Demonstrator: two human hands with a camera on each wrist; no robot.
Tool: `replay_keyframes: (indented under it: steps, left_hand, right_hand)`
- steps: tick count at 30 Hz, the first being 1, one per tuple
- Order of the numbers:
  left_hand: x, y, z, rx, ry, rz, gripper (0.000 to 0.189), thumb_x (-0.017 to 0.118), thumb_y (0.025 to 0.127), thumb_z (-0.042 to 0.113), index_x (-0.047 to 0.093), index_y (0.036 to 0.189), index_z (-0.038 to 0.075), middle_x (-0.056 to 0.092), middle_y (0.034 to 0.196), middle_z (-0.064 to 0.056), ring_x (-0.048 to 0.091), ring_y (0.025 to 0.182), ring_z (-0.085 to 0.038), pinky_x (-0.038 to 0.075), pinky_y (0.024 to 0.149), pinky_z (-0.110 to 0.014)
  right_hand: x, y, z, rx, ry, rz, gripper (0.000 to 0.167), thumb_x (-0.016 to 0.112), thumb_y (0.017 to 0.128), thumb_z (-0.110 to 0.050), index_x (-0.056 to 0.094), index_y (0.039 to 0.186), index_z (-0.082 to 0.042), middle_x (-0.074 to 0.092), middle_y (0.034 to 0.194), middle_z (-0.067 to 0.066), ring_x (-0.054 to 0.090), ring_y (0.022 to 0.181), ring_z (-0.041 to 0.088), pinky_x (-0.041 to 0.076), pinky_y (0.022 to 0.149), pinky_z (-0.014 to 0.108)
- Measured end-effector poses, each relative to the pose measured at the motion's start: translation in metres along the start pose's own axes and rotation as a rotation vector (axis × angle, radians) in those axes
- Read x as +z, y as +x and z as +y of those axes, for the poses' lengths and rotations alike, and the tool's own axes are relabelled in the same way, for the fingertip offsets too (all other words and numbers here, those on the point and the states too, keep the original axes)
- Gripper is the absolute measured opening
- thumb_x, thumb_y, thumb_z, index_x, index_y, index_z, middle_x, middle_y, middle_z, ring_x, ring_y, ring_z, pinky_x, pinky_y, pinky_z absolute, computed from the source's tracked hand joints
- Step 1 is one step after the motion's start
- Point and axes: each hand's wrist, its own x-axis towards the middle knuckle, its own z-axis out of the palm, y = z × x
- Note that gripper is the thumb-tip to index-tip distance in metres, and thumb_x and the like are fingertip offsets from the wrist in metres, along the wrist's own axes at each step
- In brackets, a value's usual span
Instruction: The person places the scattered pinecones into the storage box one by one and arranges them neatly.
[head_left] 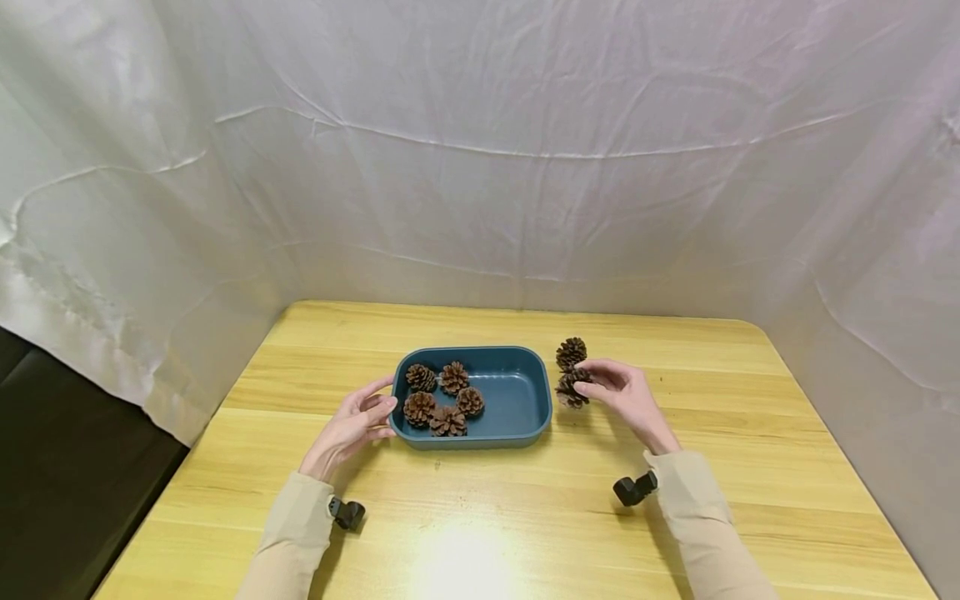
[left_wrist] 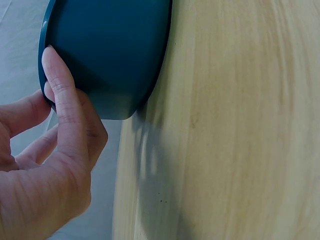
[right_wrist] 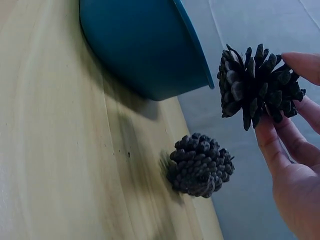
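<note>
A dark teal rectangular bin (head_left: 517,440) stands mid-table with several brown pine cones (head_left: 447,422) gathered in its left half. My left hand (head_left: 356,427) grips the bin's left end; in the left wrist view, thumb and fingers (left_wrist: 62,87) pinch its rim. To the right of the bin, my right hand (head_left: 624,398) holds a pine cone (head_left: 573,389) between thumb and fingertips. The right wrist view shows that held cone (right_wrist: 257,87) raised off the table, apart from the bin wall. Another pine cone (head_left: 572,352) rests on the table just behind it.
The light wooden table (head_left: 480,492) has rounded far corners, and pale cloth curtains (head_left: 480,208) hang behind and beside it. A black surface (head_left: 67,467) lies at the lower left. Each wrist wears a small black camera (head_left: 634,489).
</note>
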Motion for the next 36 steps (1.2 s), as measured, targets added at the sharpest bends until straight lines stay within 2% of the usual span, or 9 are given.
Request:
replay_keyframes:
  steps: [9,16,22,30,36]
  left_hand:
    - [0.001,0.0,0.0,-0.002,0.004,0.006,0.064,0.053,0.104,0.009,0.02,0.159,-0.002,0.058,0.101,0.004,0.061,0.073,-0.004,0.062,0.068,-0.02]
    - [0.001,0.0,0.0,-0.005,0.005,0.01,0.063,0.052,0.105,0.009,0.02,0.159,-0.001,0.059,0.1,0.004,0.062,0.073,-0.004,0.062,0.068,-0.02]
    - [0.0,0.0,0.001,-0.003,0.004,0.0,0.064,0.052,0.105,0.009,0.02,0.158,-0.002,0.06,0.098,0.005,0.061,0.073,-0.004,0.062,0.068,-0.02]
    - [0.0,-0.001,0.002,-0.004,0.0,-0.009,0.064,0.052,0.105,0.009,0.018,0.159,-0.002,0.06,0.098,0.006,0.061,0.073,-0.004,0.062,0.068,-0.02]
    - [0.0,0.0,0.002,-0.006,0.002,-0.01,0.065,0.052,0.105,0.009,0.018,0.159,-0.002,0.06,0.099,0.005,0.061,0.073,-0.004,0.062,0.068,-0.02]
  right_hand:
    - [0.009,0.004,-0.007,-0.026,0.009,-0.04,0.043,0.077,0.089,-0.014,0.064,0.126,0.004,0.07,0.118,0.005,0.065,0.106,0.001,0.052,0.096,0.011]
    - [0.016,0.006,-0.012,-0.019,-0.005,-0.077,0.045,0.078,0.087,-0.013,0.063,0.126,0.003,0.066,0.127,0.017,0.065,0.108,-0.001,0.053,0.097,0.012]
    - [0.022,0.008,-0.016,-0.058,0.0,-0.12,0.043,0.078,0.088,-0.011,0.064,0.125,0.005,0.062,0.131,0.025,0.064,0.109,0.0,0.051,0.099,0.012]
    - [0.029,0.012,-0.019,-0.06,-0.024,-0.176,0.041,0.078,0.088,-0.013,0.066,0.124,0.002,0.063,0.13,0.019,0.064,0.11,0.004,0.053,0.101,0.02]
    - [0.036,0.014,-0.02,-0.097,-0.021,-0.21,0.038,0.077,0.088,-0.01,0.067,0.123,0.003,0.062,0.127,0.02,0.065,0.109,0.008,0.055,0.102,0.024]
